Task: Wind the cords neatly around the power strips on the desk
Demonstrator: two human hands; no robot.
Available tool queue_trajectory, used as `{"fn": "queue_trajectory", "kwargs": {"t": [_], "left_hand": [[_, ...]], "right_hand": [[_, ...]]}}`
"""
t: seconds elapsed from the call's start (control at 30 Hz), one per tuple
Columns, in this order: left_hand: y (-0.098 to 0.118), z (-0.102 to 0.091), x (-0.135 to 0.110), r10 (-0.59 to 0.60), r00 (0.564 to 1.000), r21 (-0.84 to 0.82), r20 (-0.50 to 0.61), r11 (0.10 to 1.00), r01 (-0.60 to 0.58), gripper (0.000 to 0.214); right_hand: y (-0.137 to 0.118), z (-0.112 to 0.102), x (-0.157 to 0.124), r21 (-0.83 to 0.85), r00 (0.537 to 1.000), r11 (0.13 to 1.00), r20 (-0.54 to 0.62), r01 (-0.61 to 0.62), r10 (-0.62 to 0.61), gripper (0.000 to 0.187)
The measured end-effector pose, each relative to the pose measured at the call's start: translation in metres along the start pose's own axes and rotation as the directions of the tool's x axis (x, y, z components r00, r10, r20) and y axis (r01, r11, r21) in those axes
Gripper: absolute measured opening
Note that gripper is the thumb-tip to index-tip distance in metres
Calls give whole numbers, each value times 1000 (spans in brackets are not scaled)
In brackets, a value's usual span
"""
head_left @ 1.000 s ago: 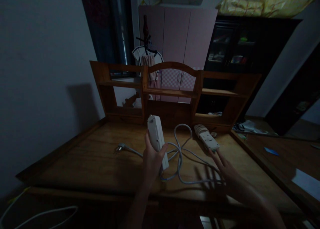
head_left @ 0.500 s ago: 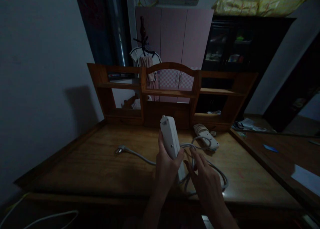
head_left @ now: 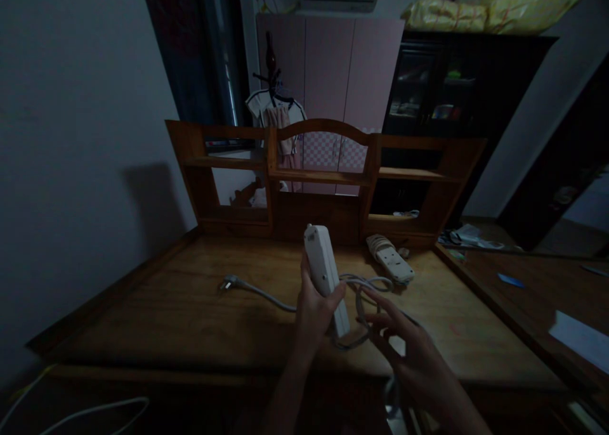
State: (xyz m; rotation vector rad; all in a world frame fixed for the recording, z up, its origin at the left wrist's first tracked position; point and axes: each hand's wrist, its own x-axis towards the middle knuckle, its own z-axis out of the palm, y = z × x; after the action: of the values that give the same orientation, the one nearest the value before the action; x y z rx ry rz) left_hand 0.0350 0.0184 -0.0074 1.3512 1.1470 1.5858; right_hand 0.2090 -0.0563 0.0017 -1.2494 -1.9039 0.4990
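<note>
A white power strip [head_left: 323,264] stands tilted above the desk, its screwed side towards me. My left hand [head_left: 314,308] is wrapped round its lower half. Grey power cord [head_left: 349,345] leaves the strip's lower end and loops to its right. My right hand [head_left: 397,333] has its fingertips closed on a loop of this cord, just right of the strip. On the desk at the left lies the grey plug [head_left: 230,283], with a length of cord running from it behind my left hand. A second white power strip [head_left: 392,262], cord wound round one end, lies beyond my right hand.
The wooden desk [head_left: 190,321] carries a low shelf unit [head_left: 321,178] along its back edge. A wall [head_left: 85,168] borders the left. At the right, a brown surface [head_left: 495,308] holds a blue card [head_left: 510,280] and a white sheet [head_left: 580,340]. A white cable [head_left: 95,408] hangs at lower left.
My right hand has moved right and towards me, drawing on the cord. The wide cord loop at the right of the desk has shrunk. My left hand and the strip stay nearly in place.
</note>
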Motion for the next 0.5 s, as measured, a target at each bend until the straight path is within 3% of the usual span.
{"fn": "queue_trajectory", "kwargs": {"t": [0.1, 0.27, 0.37, 0.5], "left_hand": [[4, -2, 6, 24, 994, 45, -102, 999, -19, 96], [13, -9, 15, 55, 987, 141, -148, 989, -34, 103], [14, -14, 19, 93, 991, 234, -93, 970, -69, 108], [18, -14, 20, 106, 994, 425, 30, 899, -109, 112]], "right_hand": [[0, -16, -17, 43, 990, 997, 123, 60, -65, 56], [16, -48, -38, -33, 931, 954, 229, 298, -283, 32], [26, -77, -40, -175, 920, 923, 261, 343, -293, 29], [33, -110, -37, -416, 938, 841, 160, 346, -307, 32]]}}
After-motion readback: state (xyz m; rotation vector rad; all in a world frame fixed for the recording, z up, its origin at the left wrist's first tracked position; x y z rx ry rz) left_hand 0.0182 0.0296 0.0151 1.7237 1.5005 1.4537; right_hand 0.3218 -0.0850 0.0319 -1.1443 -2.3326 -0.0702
